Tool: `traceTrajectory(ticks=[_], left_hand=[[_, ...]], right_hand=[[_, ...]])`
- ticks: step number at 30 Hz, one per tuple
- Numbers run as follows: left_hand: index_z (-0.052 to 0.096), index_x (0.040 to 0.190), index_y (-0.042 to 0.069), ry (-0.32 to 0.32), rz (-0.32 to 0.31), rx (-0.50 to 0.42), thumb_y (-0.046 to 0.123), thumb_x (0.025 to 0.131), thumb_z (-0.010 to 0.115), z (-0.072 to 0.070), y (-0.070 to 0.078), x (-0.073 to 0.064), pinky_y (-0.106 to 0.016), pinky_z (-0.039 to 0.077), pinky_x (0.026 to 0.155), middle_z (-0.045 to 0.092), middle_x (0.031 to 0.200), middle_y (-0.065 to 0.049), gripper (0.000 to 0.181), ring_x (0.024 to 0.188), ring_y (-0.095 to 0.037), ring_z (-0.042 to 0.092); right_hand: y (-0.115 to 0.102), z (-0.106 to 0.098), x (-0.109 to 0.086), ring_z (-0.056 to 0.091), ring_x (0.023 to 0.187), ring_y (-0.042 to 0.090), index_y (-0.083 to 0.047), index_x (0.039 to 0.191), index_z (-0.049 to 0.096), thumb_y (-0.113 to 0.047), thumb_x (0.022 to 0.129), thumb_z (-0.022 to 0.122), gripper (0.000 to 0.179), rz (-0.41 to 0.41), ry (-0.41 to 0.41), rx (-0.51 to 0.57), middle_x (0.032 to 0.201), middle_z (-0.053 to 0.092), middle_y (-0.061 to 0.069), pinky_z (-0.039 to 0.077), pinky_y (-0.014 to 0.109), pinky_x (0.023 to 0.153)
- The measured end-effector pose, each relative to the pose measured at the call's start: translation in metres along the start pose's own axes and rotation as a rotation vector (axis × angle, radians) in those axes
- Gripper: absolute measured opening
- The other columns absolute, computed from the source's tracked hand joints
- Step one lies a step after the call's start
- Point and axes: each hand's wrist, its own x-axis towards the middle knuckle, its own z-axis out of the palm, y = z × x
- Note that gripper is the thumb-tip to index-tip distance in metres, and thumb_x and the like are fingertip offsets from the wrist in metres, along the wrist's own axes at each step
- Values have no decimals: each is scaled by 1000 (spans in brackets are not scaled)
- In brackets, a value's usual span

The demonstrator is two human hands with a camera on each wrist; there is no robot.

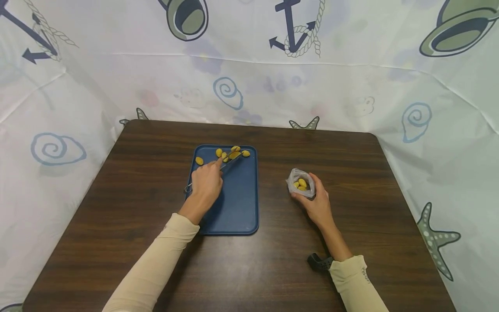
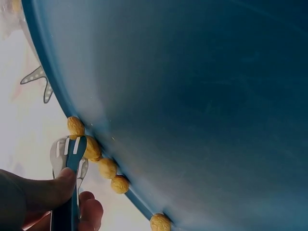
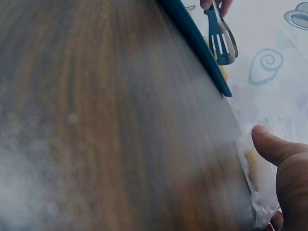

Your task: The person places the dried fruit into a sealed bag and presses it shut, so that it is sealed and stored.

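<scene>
My left hand [image 1: 208, 180] grips slotted metal tongs [image 2: 72, 151] over the far part of a blue tray [image 1: 238, 203]. Several small, yellow, wrinkled oval pieces, like nuts [image 2: 107, 168], lie along the tray's far edge. The tongs' tips are at the middle of this row; I cannot tell whether they pinch a piece. One piece [image 1: 199, 160] lies apart near the far left corner. To the right of the tray, my right hand [image 1: 319, 206] holds a clear plastic bag [image 1: 291, 186] by its sides, thumb and fingers around it. Its mouth faces up, with several yellow pieces [image 1: 302, 183] inside.
Everything is on a dark wood-grain table [image 1: 280, 268]. A black band [image 1: 319, 262] is at the right wrist. Behind and beside the table hangs a pale cloth [image 1: 265, 95] printed with anchors, shells and starfish.
</scene>
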Motion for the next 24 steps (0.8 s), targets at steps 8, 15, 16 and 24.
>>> traceTrajectory(ticks=[8, 15, 16, 24], left_hand=[[66, 141, 14, 11, -8, -8, 7, 96, 65, -2, -1, -4, -52, 58, 66, 79, 111, -11, 45, 76, -37, 73], [67, 139, 13, 65, 13, -48, 9, 96, 67, -7, 1, -11, -49, 57, 62, 77, 119, -11, 43, 71, -34, 72], [67, 139, 13, 74, 18, -58, 9, 97, 68, -8, 1, -11, -49, 57, 62, 77, 120, -12, 42, 70, -34, 71], [71, 133, 13, 162, 42, -115, 10, 95, 69, -19, 5, -18, -52, 55, 57, 79, 115, -11, 38, 76, -40, 74]], right_hand=[[0, -1, 0, 43, 143, 42, -16, 158, 38, -34, 85, 86, 89, 13, -6, -15, 157, 48, 14, 31, 62, 117], [1, -2, 0, 44, 143, 42, -17, 158, 37, -35, 84, 87, 91, 25, -14, -15, 157, 48, 14, 33, 62, 117], [1, -2, 0, 44, 143, 42, -17, 158, 37, -35, 84, 87, 91, 26, -14, -16, 157, 48, 14, 33, 62, 116], [0, -3, 1, 44, 143, 41, -17, 158, 38, -37, 85, 86, 89, 24, -14, -22, 158, 48, 13, 33, 62, 116]])
